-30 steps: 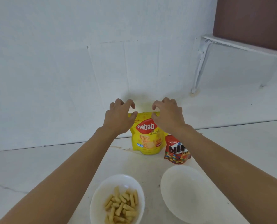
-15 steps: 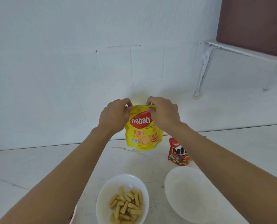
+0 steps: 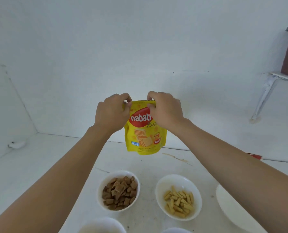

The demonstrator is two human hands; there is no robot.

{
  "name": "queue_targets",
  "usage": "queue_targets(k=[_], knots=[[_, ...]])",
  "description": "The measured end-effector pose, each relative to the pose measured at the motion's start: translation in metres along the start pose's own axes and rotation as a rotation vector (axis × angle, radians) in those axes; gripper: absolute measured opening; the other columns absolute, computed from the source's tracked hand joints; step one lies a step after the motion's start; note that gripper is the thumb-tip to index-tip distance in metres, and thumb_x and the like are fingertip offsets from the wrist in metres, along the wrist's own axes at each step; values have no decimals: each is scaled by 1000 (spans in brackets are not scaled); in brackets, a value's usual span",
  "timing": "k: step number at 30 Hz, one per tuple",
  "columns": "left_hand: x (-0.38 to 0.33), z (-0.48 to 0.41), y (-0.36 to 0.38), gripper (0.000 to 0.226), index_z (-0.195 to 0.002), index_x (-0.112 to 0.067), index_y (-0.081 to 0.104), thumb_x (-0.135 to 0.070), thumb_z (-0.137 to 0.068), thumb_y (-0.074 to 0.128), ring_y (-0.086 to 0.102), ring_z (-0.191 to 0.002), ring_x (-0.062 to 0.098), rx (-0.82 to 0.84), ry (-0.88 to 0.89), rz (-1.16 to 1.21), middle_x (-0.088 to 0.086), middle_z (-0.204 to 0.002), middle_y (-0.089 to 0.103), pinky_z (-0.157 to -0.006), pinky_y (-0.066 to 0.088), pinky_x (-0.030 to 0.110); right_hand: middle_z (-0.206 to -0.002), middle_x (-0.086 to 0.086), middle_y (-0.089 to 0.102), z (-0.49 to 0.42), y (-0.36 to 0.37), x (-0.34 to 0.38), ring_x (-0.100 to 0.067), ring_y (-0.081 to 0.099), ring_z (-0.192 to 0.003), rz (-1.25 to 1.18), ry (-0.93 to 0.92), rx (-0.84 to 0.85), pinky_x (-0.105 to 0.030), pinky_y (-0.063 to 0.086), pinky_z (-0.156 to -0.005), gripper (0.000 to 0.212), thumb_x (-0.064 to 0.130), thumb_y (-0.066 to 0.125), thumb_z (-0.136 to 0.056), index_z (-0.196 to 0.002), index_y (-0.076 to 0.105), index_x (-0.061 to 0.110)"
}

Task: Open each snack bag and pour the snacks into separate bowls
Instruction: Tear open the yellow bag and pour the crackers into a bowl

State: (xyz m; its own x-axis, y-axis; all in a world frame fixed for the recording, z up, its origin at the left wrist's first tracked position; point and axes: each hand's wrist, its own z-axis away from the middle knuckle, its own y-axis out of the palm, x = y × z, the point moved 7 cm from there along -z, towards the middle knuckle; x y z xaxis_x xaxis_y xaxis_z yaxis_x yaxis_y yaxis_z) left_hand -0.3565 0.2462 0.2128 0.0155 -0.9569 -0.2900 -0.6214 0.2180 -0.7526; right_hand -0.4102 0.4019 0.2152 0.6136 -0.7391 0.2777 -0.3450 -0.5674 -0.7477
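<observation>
Head-worn view, forward and down (wide-angle)

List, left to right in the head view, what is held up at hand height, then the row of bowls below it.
Hand height: left hand → yellow Nabati bag → right hand. Bowls: bowl of brown snacks → bowl of yellow sticks → empty white bowl, partly hidden.

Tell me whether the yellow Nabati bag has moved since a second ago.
Yes, upward. The yellow bag stood on the counter; now the left hand and right hand hold it clear above it.
</observation>
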Motion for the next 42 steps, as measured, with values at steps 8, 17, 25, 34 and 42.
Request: queue_targets(k=[8, 17, 25, 34, 42], knots=[[136, 57, -78, 22, -108, -27, 64, -37, -102, 45, 64, -91, 23, -57, -112, -175, -3, -100, 69, -85, 30, 39, -97, 2, 64, 11, 70, 151, -24, 57, -91, -84, -93, 64, -38, 33, -77, 11, 23, 51, -99, -107, 59, 23], [253, 132, -90, 21, -105, -26, 66, -36, -101, 48, 64, -86, 23, 7, -177, -217, -3, -93, 64, -85, 37, 42, -98, 0, 64, 53, 163, 246, -26, 57, -91, -129, -94, 217, -40, 35, -78, 14, 24, 46, -100, -108, 57, 21], [306, 177, -62, 20, -109, -31, 65, -40, -102, 48, 63, -89, 20, 170, -223, -133, -2, -97, 58, -89, 44, 43, -102, -1, 64, 95, 226, 278, -28, 59, -96, -106, -75, 361, -42, 36, -80, 15, 24, 45, -101, -110, 57, 23], [310, 189, -60, 13, -100, -30, 66, -36, -101, 54, 61, -80, 13, 141, -225, -3, -8, -92, 60, -86, 46, 41, -93, 6, 62, 102, 223, 273, -21, 54, -93, -140, -120, 266, -39, 36, -77, 14, 33, 50, -97, -102, 58, 23], [309, 181, -62, 7, -99, -32, 65, -34, -99, 58, 58, -77, 7, 130, -218, 43, -13, -87, 60, -86, 52, 45, -93, 7, 63, 90, 221, 272, -17, 56, -95, -222, -148, 307, -42, 39, -89, 9, 29, 57, -94, -94, 65, 25]])
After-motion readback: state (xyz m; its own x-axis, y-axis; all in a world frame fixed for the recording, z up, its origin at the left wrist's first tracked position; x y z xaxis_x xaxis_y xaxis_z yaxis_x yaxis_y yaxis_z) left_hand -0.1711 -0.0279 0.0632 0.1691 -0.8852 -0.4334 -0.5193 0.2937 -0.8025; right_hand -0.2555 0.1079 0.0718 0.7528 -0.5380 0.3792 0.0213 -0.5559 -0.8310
